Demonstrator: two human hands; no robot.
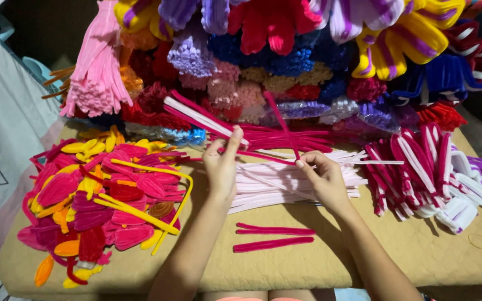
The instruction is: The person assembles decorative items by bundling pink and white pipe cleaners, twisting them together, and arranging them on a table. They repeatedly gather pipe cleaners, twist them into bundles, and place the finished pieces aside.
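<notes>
Head cam, looking down: both hands are working one magenta pipe cleaner [283, 134]. Left hand [222, 167] fingers are pinched together on it and right hand [323, 177] fingers are clamped on it too, just above a pale pink stem pile [269, 184]. The table [397, 251] has a tan quilted cover. Bent petal shapes [101, 195] are heaped on the left, fuzzy bundles [285, 56] are stacked at the back, and two folded magenta pieces [273, 237] lie near the wrists.

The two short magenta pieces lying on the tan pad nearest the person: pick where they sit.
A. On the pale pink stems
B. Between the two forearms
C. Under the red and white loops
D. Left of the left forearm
B: the two short magenta pieces lie side by side on the tan pad, between the forearms, below the left hand and right hand.
</notes>
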